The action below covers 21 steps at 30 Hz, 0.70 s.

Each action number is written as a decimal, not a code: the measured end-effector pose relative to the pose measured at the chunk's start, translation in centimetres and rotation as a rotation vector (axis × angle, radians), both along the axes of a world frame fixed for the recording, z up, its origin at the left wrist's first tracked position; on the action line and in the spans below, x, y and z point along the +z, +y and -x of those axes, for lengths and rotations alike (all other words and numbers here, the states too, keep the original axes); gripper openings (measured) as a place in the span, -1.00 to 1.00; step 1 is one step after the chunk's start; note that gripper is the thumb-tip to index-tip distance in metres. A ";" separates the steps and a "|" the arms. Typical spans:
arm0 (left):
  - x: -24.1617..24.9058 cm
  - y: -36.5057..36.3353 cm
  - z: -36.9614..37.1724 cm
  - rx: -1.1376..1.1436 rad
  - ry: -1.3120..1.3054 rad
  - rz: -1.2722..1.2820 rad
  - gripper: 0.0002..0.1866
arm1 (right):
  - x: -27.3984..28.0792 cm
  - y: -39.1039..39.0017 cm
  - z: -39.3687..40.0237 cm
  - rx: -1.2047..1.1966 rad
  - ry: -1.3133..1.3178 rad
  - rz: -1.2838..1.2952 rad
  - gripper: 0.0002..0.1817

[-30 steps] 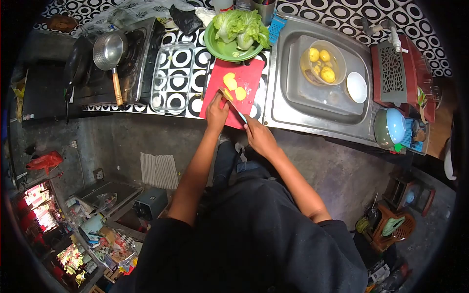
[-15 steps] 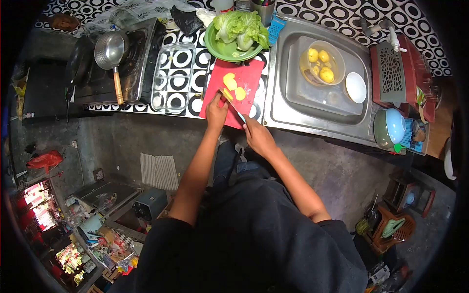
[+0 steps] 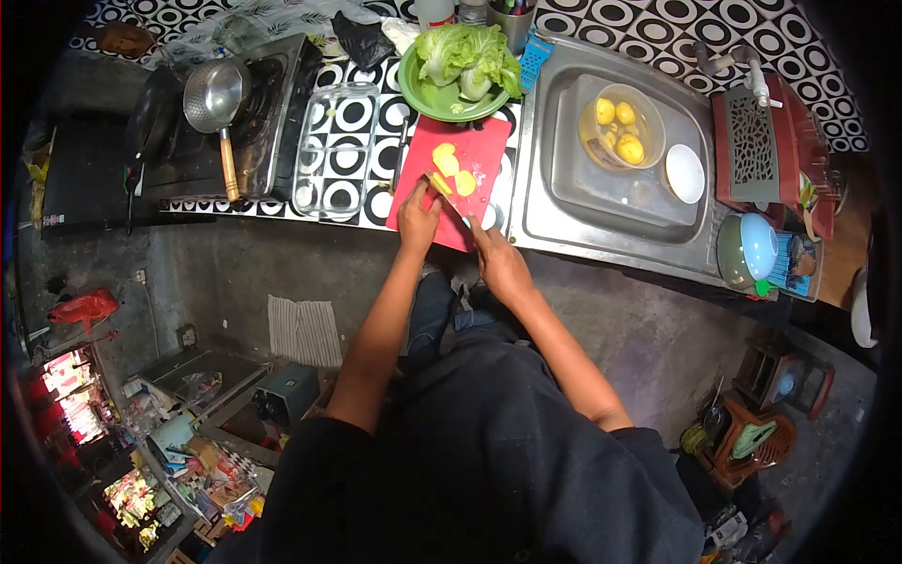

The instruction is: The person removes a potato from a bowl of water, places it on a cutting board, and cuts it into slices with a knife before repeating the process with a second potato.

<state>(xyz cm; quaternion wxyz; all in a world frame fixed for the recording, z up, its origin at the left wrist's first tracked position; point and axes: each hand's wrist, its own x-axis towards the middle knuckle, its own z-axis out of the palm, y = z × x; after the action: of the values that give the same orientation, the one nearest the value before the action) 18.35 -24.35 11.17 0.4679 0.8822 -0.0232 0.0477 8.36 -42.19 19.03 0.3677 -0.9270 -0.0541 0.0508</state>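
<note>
On a red cutting board (image 3: 446, 141) lie several yellow potato slices (image 3: 445, 160). My left hand (image 3: 418, 221) is closed at the board's near left part, its fingertips pressed on a cut potato piece (image 3: 438, 182). My right hand (image 3: 504, 268) grips a knife (image 3: 458, 212) by its handle, at the board's near right edge. The blade points up and left, with its tip beside the potato piece under my left fingers. Whether the edge is in the potato is too small to tell.
Behind the board stands a green bowl (image 3: 411, 85) of leafy greens (image 3: 470, 61). To the right, the steel sink (image 3: 536, 179) holds a tub of peeled potatoes (image 3: 629, 148) and a white bowl (image 3: 684, 174). Leftward are a glass dish (image 3: 329, 193), the stove (image 3: 272, 122) and a saucepan (image 3: 214, 99).
The whole view has shifted slightly. My right hand and the knife handle have moved a little toward me; my left hand stays on the potato piece.
</note>
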 end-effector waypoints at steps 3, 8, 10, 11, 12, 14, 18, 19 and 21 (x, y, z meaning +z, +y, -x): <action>0.3 0.6 -0.4 -0.033 -0.023 0.001 -0.45 | 0.4 0.0 -0.1 -0.004 0.008 -0.009 -0.38; 2.7 1.5 -1.9 -0.200 -0.064 -0.069 -0.48 | 0.4 -0.8 0.1 -0.015 -0.041 -0.095 -0.37; 3.3 2.2 -2.8 -0.324 -0.146 -0.111 -0.51 | 1.0 -1.4 0.4 -0.045 -0.066 -0.124 -0.40; 3.7 2.4 -3.2 -0.385 -0.153 -0.143 -0.52 | 1.3 -1.6 0.6 -0.065 -0.038 -0.132 -0.40; 4.1 2.6 -3.5 -0.449 -0.159 -0.176 -0.54 | 1.7 -1.9 0.8 -0.087 -0.009 -0.140 -0.41; 4.7 2.5 -4.2 -0.536 -0.226 -0.215 -0.67 | 2.8 -2.0 1.3 -0.135 0.029 -0.153 -0.43; 5.6 2.9 -5.0 -0.561 -0.224 -0.379 -0.78 | 4.1 -1.1 1.8 -0.219 0.045 -0.185 -0.45; 5.4 3.1 -4.9 -0.510 -0.169 -0.355 -0.79 | 4.1 -0.7 1.9 -0.234 0.054 -0.193 -0.45; 4.4 3.3 -4.5 -0.409 -0.057 -0.309 -0.80 | 4.2 0.3 1.8 -0.262 0.068 -0.227 -0.44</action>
<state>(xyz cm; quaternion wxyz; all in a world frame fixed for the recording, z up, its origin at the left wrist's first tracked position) 22.81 -21.09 15.56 0.3267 0.9184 -0.2214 -0.0271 6.61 -41.93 23.21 0.4752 -0.8763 0.0741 0.0272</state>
